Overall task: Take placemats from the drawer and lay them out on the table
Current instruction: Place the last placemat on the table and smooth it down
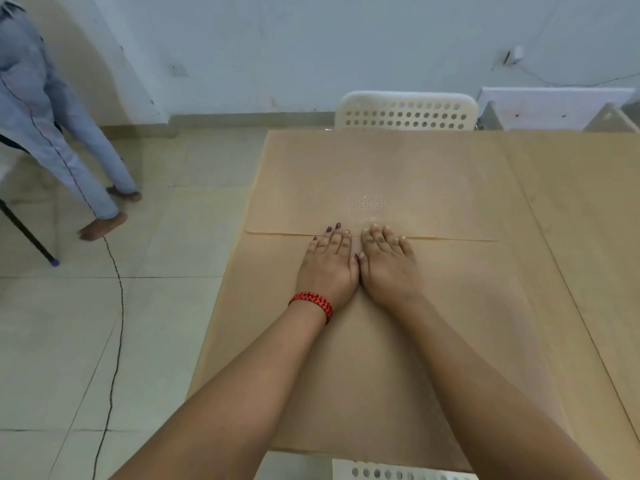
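Pressing flat, fingers straight: left hand [329, 268] and right hand [388, 268] touching, fingertips over placemat [374, 181] edge, table [571, 202] beneath.

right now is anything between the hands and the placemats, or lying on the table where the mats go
Nothing visible does. The left hand and right hand rest flat on the near placemat, fingertips at its seam with the far placemat. No other object shows on either mat.

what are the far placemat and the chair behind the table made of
Far placemat: probably thin flexible plastic or vinyl, tan, semi-matte; a dotted texture glints near its middle. Chair: looks like moulded plastic, cream, smooth, with rows of round holes.
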